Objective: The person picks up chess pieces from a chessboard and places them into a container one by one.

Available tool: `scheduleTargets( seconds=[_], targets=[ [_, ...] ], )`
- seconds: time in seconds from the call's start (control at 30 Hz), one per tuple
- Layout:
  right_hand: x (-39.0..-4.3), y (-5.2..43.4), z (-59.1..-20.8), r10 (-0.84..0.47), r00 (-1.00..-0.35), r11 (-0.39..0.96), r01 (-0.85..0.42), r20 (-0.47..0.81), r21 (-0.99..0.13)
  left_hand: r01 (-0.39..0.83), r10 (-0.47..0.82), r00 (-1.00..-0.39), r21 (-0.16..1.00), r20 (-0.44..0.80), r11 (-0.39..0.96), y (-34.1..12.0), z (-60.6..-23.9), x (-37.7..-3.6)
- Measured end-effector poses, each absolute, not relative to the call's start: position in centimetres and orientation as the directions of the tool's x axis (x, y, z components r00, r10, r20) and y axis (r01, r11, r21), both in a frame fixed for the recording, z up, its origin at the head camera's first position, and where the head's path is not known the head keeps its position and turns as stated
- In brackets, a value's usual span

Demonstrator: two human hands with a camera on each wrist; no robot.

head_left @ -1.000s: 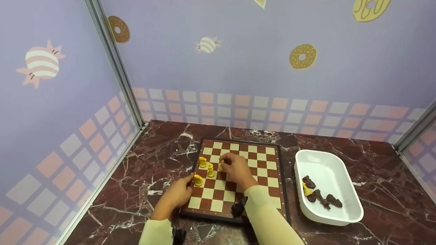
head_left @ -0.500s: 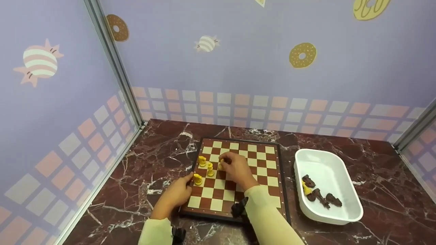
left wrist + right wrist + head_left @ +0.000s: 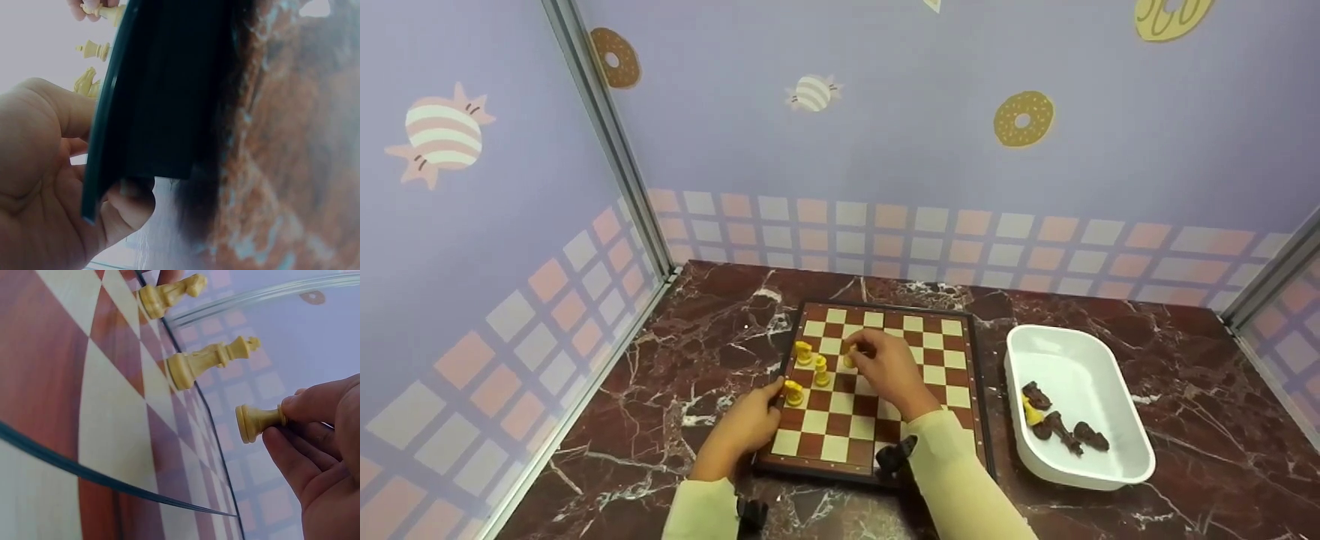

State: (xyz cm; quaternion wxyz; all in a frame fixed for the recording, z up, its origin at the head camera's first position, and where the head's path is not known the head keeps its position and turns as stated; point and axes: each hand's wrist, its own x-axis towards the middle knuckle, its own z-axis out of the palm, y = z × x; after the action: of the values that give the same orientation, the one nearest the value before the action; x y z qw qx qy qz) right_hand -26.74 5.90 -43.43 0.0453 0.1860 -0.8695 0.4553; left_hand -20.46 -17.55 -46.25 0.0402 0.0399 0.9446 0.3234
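Chess piece (image 3: 257, 422) shifted slightly, pinched in right hand (image 3: 892, 371)

Head view: set high and back, looking forward and down, with chessboard (image 3: 840, 424) at lower centre. Left wrist view: very near, rolled sideways, facing chessboard's dark edge, marble tabletop (image 3: 281, 146) at right. Right wrist view: close over chessboard, rolled, facing wall (image 3: 304, 337). Shared by all three: yellow king (image 3: 211, 361), yellow knight (image 3: 163, 298).

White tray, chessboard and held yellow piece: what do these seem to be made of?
White tray: probably smooth plastic; rounded, seamless corners.
Chessboard: perhaps plastic or coated board; squares show a soft sheen.
Held yellow piece: likely satin plastic; even colour, no visible grain; painted wood possible.
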Motion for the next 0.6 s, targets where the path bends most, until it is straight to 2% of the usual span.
scheduleTargets(
  seconds=[0.6],
  targets=[
    [-24.2,7.8,-41.9,-0.273,-0.905,0.513,-0.424,0.326,-0.747,0.049,0.095,-0.995,0.612,-0.042,0.789,-17.5,-46.4,-20.5]
  ],
)
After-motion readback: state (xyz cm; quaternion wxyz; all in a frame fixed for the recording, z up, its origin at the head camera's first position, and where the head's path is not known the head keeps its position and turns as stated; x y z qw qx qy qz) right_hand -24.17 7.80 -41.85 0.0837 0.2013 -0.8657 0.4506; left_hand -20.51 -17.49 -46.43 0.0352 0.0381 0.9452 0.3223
